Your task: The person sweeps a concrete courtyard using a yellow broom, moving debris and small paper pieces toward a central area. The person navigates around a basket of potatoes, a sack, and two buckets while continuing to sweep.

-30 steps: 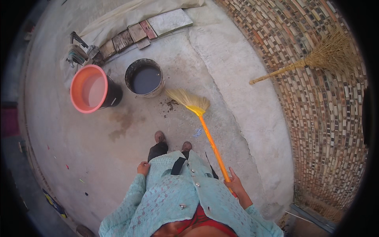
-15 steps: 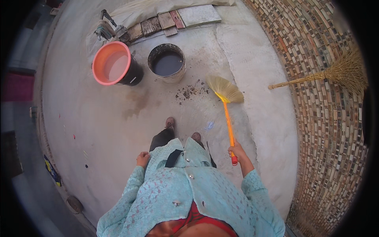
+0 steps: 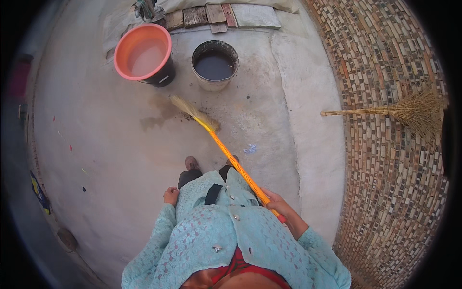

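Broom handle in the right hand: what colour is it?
Orange with thin yellow spiral stripes, broom handle, seen in the head view.

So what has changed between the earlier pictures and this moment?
The right hand swept the orange-handled straw broom leftward; its bristles now point toward the orange plastic bucket. The left hand stays empty at the side; the grey metal bucket has not moved.

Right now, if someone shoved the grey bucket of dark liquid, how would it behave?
The grey bucket looks nearly full of dark liquid, so probably heavy and prone to sloshing. Its wide base on the rough concrete floor suggests it would drag rather than tip.
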A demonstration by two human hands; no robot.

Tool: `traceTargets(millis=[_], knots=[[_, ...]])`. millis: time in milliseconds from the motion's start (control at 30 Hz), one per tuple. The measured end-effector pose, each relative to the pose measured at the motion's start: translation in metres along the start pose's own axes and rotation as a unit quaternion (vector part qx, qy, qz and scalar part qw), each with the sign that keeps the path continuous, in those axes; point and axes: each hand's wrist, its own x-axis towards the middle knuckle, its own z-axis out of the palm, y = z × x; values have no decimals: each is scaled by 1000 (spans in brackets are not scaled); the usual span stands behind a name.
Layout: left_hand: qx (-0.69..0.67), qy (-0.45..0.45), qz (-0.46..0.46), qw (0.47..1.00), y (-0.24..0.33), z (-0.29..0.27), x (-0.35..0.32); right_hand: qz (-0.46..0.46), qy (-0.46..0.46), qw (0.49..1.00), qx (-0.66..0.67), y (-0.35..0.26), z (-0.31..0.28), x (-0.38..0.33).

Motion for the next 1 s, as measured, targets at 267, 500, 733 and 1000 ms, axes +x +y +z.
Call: traceTargets(millis=[267,500,733,1000], knots=[[21,-34,-33,999,-22,-15,17,8,158,985,-66,-30,82,-66],[-1,6,-58,998,-23,-13,0,-53,278,946,-158,-81,12,-71],[16,15,-92,996,-21,1,-39,-194,250,946,-73,-171,-125,45],[27,12,-115,993,-21,6,-68,-133,271,937,-177,-229,-160,215]])
